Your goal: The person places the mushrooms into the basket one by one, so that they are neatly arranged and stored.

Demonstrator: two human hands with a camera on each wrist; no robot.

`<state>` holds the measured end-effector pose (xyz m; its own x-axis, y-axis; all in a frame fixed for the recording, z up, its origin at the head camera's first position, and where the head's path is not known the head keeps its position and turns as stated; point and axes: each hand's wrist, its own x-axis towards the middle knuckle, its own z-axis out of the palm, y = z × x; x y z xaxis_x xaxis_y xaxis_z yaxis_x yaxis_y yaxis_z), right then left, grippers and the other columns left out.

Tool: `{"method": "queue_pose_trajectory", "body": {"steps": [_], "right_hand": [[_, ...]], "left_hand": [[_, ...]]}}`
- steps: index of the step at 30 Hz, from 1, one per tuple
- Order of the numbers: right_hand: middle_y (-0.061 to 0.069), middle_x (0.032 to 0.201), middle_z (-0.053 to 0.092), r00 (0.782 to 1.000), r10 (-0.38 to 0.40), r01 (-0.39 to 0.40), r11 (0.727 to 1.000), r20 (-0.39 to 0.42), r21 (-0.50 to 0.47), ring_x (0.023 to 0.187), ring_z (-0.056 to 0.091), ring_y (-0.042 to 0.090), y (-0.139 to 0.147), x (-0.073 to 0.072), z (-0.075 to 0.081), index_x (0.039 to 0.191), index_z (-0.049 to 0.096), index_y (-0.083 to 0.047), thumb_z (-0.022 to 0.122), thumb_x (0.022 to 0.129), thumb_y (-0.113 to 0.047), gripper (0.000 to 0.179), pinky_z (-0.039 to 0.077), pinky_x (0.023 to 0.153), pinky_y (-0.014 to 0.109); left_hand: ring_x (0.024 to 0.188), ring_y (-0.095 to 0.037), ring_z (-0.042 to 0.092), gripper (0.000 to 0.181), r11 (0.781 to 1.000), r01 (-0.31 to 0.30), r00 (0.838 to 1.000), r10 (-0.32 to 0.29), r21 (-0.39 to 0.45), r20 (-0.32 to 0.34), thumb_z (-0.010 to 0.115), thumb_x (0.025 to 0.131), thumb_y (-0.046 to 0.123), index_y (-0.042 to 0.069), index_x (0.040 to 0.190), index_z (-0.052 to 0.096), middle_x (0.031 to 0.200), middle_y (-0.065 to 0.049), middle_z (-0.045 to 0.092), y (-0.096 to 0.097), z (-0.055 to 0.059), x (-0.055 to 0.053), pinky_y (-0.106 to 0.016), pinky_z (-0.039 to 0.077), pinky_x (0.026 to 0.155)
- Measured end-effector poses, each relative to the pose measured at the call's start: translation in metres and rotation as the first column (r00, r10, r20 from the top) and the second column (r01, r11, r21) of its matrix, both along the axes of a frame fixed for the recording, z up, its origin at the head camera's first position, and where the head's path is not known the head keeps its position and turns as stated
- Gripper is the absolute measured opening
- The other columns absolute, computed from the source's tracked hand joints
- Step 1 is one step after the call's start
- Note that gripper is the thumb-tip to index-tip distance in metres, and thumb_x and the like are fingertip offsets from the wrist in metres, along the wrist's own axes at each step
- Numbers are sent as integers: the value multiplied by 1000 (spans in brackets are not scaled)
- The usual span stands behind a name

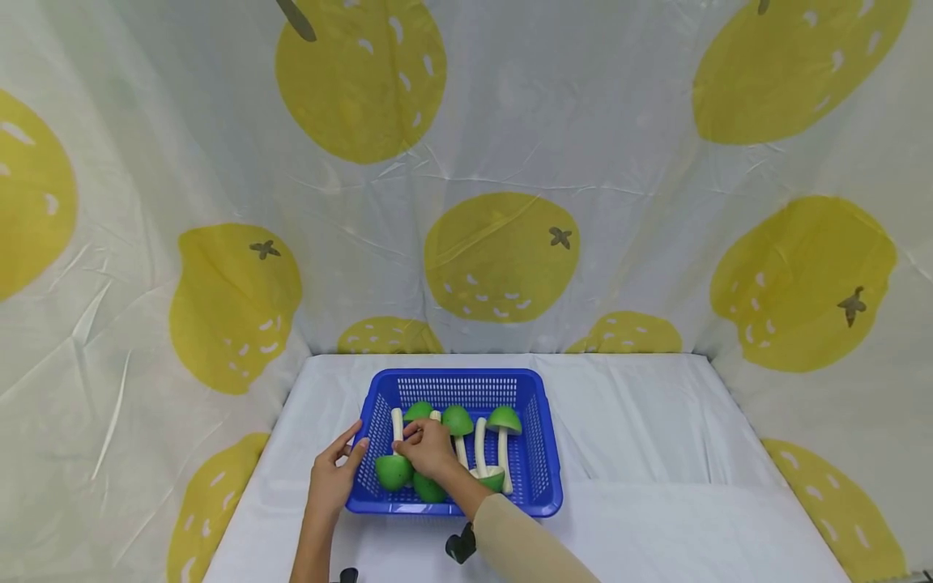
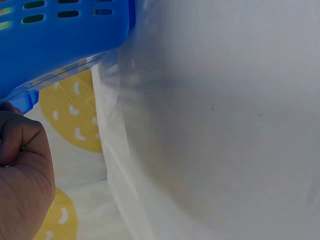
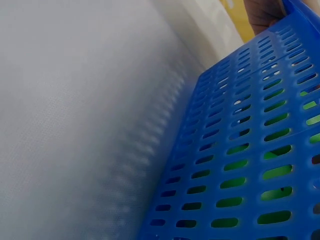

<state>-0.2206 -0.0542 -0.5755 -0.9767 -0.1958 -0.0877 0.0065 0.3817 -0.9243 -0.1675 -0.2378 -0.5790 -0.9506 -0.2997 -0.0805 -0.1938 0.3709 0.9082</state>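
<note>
A blue plastic basket point(image 1: 455, 373) with slotted walls holds several toy mushrooms with green caps and white stems. My left hand point(image 1: 332, 479) grips the basket's left rim, thumb on the near side; in the left wrist view its fingers curl by the rim. Inside the basket, my right hand point(image 1: 428, 449) pinches the white stem of the leftmost mushroom point(image 1: 394, 473), whose green cap points toward me. Another green cap point(image 1: 428, 488) shows partly under the right wrist. In the right wrist view the slotted basket wall point(image 3: 240, 150) hides most of the mushrooms.
Further mushrooms lie to the right in the basket, one with its cap point(image 1: 504, 419) at the far side, one with its cap point(image 1: 490, 478) nearer. White cloth point(image 1: 656, 518) covers the table. A curtain point(image 1: 627, 243) printed with yellow fruit surrounds it on three sides.
</note>
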Motion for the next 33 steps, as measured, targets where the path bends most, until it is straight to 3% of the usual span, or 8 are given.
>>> {"method": "queue_pose_trajectory", "body": {"steps": [10, 17, 24, 28, 33], "right_hand": [[-3, 74, 69, 1000, 15, -15, 1000, -6, 1, 65, 63, 5, -2, 0, 0, 94, 70, -7, 79, 81, -19, 21, 52, 57, 23], [-5, 77, 69, 1000, 19, -19, 1000, -3, -25, 70, 63, 5, -1, 1, -1, 96, 72, -6, 76, 84, -17, 17, 53, 61, 22], [1, 80, 69, 1000, -4, 8, 989, 28, -145, 70, 66, 10, 5, 2, 5, 98, 70, -1, 73, 84, -9, 17, 55, 60, 26], [6, 79, 71, 1000, -18, 20, 981, 13, -193, 67, 70, 14, 9, 2, 8, 99, 70, 3, 71, 84, -5, 17, 56, 59, 27], [4, 81, 72, 1000, -17, 17, 981, 3, -193, 69, 71, 14, 15, 1, 9, 102, 70, 1, 72, 84, -7, 20, 57, 61, 28]], "left_hand": [[86, -20, 48, 52, 1000, -17, 999, 17, 3, -27, 62, 88, 57, 35, 135, 57, 89, -5, 53, -1, -2, 0, -24, 42, 63], [74, -17, 43, 54, 999, -13, 1000, 12, -31, -15, 58, 87, 62, 38, 135, 56, 92, -6, 52, -2, -1, -1, -24, 37, 57], [91, -20, 53, 49, 999, -25, 998, 23, -31, -58, 64, 89, 51, 32, 134, 59, 87, -6, 59, -3, -1, -2, -24, 46, 70], [99, -21, 53, 48, 998, -27, 998, 24, -48, -64, 64, 90, 48, 31, 134, 59, 86, -5, 60, -2, -1, -2, -25, 44, 76], [94, -22, 54, 47, 999, -22, 998, 19, -47, -66, 64, 91, 47, 31, 134, 59, 86, -6, 60, 0, 0, -3, -25, 45, 72]]}}
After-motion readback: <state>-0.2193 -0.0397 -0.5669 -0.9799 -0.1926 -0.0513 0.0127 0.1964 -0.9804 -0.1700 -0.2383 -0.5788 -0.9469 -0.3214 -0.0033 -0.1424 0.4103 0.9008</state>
